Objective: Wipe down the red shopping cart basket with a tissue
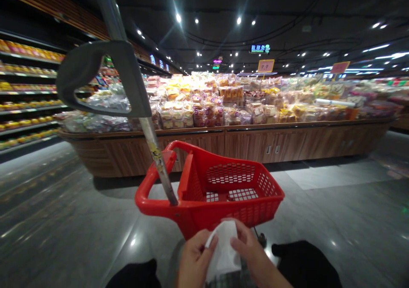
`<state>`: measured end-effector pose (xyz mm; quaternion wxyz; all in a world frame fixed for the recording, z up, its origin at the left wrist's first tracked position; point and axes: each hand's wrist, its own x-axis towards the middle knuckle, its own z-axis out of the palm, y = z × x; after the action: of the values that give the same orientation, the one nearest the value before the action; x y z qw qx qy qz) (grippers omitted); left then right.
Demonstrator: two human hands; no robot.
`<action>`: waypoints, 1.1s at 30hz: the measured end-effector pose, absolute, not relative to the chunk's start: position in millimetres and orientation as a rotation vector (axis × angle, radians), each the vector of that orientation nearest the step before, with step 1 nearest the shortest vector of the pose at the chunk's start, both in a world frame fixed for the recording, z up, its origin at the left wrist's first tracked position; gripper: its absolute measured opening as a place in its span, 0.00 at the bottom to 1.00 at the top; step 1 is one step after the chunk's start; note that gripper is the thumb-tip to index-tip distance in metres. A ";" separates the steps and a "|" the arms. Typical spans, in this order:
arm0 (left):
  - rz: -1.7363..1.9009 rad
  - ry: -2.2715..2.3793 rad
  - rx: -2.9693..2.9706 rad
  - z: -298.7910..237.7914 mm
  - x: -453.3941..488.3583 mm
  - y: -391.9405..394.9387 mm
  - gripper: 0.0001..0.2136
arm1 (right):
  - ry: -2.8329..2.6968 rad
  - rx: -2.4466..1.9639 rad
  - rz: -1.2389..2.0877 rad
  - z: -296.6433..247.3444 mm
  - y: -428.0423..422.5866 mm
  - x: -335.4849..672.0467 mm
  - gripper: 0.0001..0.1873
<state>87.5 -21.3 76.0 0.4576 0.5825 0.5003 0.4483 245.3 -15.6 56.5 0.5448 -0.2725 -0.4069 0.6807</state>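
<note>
Between my two hands is a white sheet of paper (pixel 224 247), folded or curved over at its upper end. My left hand (pixel 195 254) pinches its left edge, with the thumb lying on top. On the opposite edge, my right hand (pixel 247 243) grips the paper between thumb and fingers. Just beyond my hands stands a red plastic shopping cart (pixel 204 211) with a perforated basket. A metal pole rises from its left end to a grey loop handle (pixel 134 81). Neither hand visibly touches the cart. Whatever is printed on the paper cannot be made out.
Past the cart runs a long wooden display counter (pixel 198 147) heaped with packaged food (pixel 204 105) and price signs (pixel 266 66). Stocked shelves (pixel 28 96) line the left side. Grey tiled floor (pixel 79 237) surrounds the cart, and a caster wheel (pixel 262 239) shows beneath it.
</note>
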 end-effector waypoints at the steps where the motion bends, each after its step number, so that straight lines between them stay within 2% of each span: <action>1: 1.094 1.232 1.455 74.2 86.9 -21.6 0.17 | -0.917 -0.643 1.652 56.2 -16.3 243.5 0.26; 4: 1.068 1.177 1.347 68.0 84.6 -22.4 0.15 | -0.698 -0.614 1.811 53.9 -19.8 240.1 0.18; 8: 1.119 1.132 1.106 61.5 82.0 -20.7 0.16 | -0.569 -0.522 1.940 51.7 -25.3 237.0 0.16; 12: 1.150 1.175 1.129 64.0 79.2 -18.0 0.16 | -0.597 -0.527 1.911 51.6 -25.3 234.9 0.15; 15: 1.230 1.389 1.354 72.1 68.6 -19.4 0.14 | -0.628 -0.676 1.819 57.4 -18.2 245.0 0.17; 18: 1.501 1.665 1.747 84.8 46.6 -20.7 0.12 | -0.716 -0.916 1.412 68.7 -4.9 263.7 0.18; 21: 1.843 1.832 2.210 99.4 20.3 -11.7 0.13 | -1.081 -1.075 0.740 74.2 11.3 269.6 0.12; 22: 1.868 1.909 2.307 103.7 12.6 -5.8 0.14 | -1.250 -1.091 0.543 72.3 16.4 265.9 0.09; 24: 1.787 2.045 2.459 111.0 1.0 7.7 0.20 | -1.567 -1.098 0.248 62.6 25.2 252.2 0.10; 26: 1.555 2.134 2.605 116.1 -4.7 19.2 0.23 | -1.791 -1.138 0.132 48.2 31.3 238.0 0.16; 29: 1.174 2.194 2.722 121.0 -4.0 25.4 0.17 | -1.927 -1.181 0.053 29.6 36.4 230.9 0.21; 33: 1.062 2.270 2.638 125.2 3.1 20.3 0.13 | -1.966 -1.066 0.034 28.9 41.5 231.9 0.27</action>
<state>3.1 20.3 125.2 -0.2459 0.7028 0.6047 0.2829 231.9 41.5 28.9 0.4372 -0.4287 -0.7905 0.0137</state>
